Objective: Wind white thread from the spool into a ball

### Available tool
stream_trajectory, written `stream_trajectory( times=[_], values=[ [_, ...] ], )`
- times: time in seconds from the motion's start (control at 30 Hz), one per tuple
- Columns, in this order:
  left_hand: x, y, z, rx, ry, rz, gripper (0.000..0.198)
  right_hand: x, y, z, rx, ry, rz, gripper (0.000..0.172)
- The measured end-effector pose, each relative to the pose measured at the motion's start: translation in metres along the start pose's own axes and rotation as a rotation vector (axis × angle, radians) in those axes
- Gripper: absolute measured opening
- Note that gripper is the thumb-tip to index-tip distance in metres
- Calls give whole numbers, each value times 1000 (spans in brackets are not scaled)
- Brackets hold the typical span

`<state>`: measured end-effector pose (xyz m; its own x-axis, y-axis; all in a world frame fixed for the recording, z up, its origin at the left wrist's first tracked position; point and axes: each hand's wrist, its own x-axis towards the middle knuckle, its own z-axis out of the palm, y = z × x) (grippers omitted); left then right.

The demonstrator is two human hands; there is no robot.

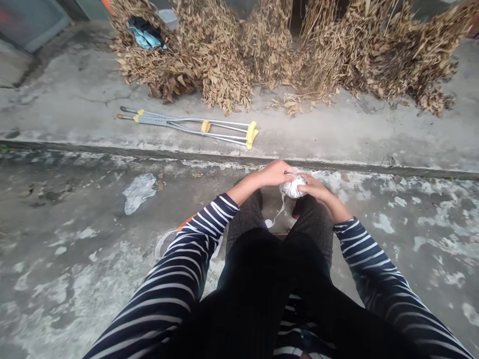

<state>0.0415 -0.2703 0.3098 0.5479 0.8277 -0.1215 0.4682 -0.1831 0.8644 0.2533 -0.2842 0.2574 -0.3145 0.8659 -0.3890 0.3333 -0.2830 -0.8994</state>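
Note:
A ball of white yarn [294, 188] is between my two hands, above my knees. My right hand [313, 188] grips it from the right side, with the thumb across its front. At its upper left my left hand [277, 173] is closed, fingertips pinched against the yarn; the exact spot they pinch is partly hidden. A loose white strand [282, 205] hangs from the ball's left side down between my legs. Its lower end reaches a small white round thing [268, 223], too small to make out.
Crutches [194, 125] with yellow pads lie on the raised concrete ledge [337, 132] ahead. Dried leafy stalks [228, 55] are heaped behind them. A crumpled clear plastic bag [139, 193] lies on the ground at left. Something white-rimmed [161, 244] shows partly behind my left sleeve.

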Motion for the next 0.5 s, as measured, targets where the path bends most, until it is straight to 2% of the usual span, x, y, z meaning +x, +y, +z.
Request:
stream_trajectory(
  times=[0.1,0.27,0.4,0.5],
  values=[
    [5,-2,-1,40,18,37,16,-14,-10,-4,301,-196,132,50],
    [11,-18,-3,-99,84,52,24,-30,-22,-9,534,-269,149,44],
    [11,-36,9,-255,211,7,24,-37,-28,-11,586,-249,69,41],
    [3,-43,28,-344,207,-47,31,-34,-37,-16,601,-143,-27,48]
  ],
)
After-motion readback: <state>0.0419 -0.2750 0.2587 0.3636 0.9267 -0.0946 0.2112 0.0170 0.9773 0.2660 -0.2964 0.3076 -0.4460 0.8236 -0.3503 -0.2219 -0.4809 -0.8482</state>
